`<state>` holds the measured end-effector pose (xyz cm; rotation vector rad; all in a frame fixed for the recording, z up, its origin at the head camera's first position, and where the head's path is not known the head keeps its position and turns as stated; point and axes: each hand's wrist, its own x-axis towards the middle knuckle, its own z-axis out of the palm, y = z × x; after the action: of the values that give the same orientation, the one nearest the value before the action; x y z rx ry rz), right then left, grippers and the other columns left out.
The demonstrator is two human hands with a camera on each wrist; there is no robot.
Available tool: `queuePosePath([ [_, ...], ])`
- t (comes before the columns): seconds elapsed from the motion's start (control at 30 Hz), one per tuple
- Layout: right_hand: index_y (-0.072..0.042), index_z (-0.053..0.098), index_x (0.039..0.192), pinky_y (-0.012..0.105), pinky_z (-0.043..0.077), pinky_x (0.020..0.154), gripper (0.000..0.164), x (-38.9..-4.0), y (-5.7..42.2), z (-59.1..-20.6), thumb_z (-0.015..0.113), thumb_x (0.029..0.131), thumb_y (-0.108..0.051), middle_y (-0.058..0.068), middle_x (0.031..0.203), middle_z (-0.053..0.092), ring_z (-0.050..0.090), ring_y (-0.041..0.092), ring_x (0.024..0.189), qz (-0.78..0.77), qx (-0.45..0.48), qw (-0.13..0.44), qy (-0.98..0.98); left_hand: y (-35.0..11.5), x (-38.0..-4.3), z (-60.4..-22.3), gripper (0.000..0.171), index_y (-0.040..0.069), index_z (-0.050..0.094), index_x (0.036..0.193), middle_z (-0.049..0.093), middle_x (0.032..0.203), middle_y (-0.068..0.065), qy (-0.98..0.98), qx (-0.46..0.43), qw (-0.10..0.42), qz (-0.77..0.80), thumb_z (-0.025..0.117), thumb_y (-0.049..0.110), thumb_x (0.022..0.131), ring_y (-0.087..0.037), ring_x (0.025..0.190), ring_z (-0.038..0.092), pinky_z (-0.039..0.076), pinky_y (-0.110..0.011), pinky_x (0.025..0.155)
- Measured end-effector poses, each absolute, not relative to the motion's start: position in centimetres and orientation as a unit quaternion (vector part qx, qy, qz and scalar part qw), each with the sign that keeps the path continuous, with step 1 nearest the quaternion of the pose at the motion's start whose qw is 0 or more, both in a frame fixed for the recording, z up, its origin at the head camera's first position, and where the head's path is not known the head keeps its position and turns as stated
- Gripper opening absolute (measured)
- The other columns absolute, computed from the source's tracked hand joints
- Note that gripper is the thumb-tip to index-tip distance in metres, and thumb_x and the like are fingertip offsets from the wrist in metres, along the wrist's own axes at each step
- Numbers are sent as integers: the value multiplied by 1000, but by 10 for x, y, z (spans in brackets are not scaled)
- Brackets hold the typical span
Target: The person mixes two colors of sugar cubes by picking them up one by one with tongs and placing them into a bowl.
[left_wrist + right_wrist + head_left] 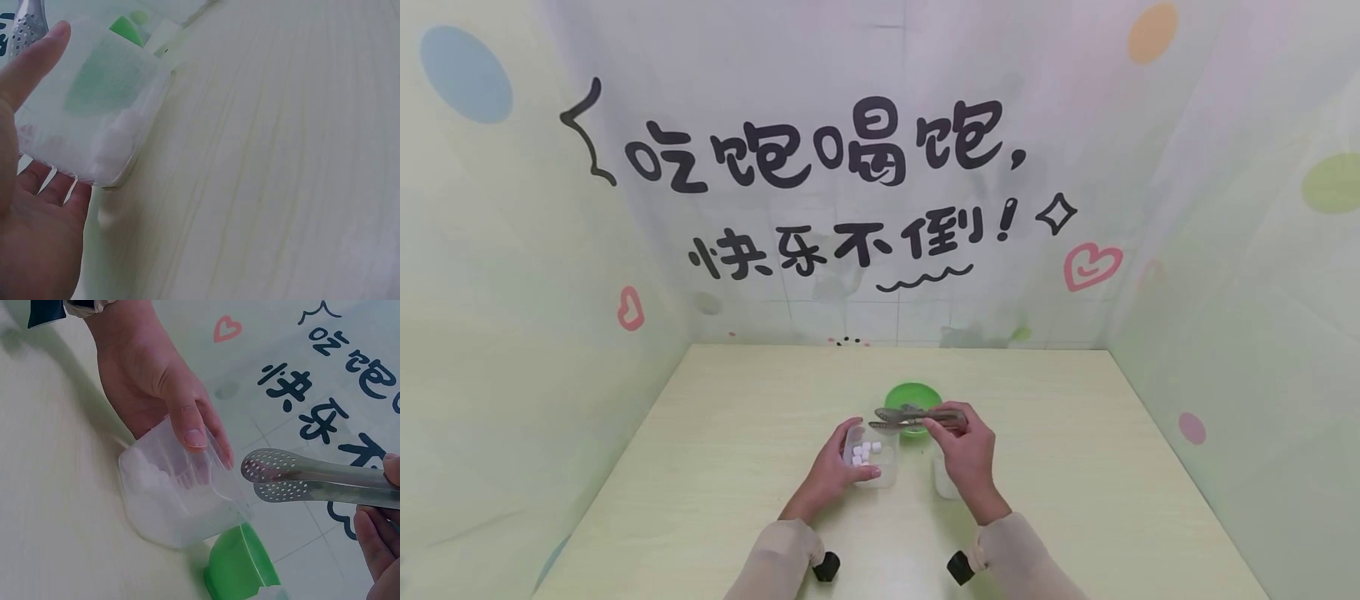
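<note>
My left hand [829, 471] grips a clear plastic container [887, 477], thumb on one side and fingers around the other. Several small white cubes [866, 450] lie inside it, gathered toward the left. My right hand [970, 450] holds metal tongs [917, 418] with perforated rounded tips, pointing left. In the right wrist view, the tongs' two tips [275, 465] lie close together near the container's rim, with nothing visible between them. Behind the tongs sits a green bowl [912, 392], partly covered by them, with something greyish in it.
A second translucent container [945, 482] stands on the pale wooden table [722, 433], partly hidden below my right hand. Printed curtain walls [880, 317] enclose the table at the back and both sides. Each sleeve has a black wrist device [827, 567] near its cuff.
</note>
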<state>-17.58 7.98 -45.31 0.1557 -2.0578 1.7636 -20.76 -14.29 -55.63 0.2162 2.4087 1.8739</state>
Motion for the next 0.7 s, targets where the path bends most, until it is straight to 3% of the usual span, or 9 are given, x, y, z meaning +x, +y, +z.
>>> queuePosePath([
  [0.27, 5, 66, 98, 21, 53, 59, 21, -177, 73, -465, 77, 80, 2, 14, 86, 71, 65, 17, 72, 632, 55, 182, -751, -142, -207, -557, 95, 11, 37, 147, 47, 140, -19, 790, 69, 28, 608, 90, 14, 67, -31, 122, 48, 41, -46, 100],
  [0.5, -6, 68, 99, 22, 53, 61, 21, -192, 72, -497, 79, 80, -7, 5, 88, 73, 65, 14, 74, 625, 59, 160, -762, -141, -206, -556, 93, 10, 36, 147, 48, 139, -17, 789, 64, 30, 610, 88, 10, 70, -29, 116, 50, 44, -44, 95],
  [0.7, -9, 69, 97, 25, 55, 60, 21, -192, 69, -504, 80, 79, -9, 3, 85, 72, 66, 15, 71, 617, 90, 166, -764, -139, -203, -550, 90, 5, 34, 147, 48, 138, -21, 785, 64, 34, 615, 84, 3, 73, -33, 119, 49, 39, -50, 101],
])
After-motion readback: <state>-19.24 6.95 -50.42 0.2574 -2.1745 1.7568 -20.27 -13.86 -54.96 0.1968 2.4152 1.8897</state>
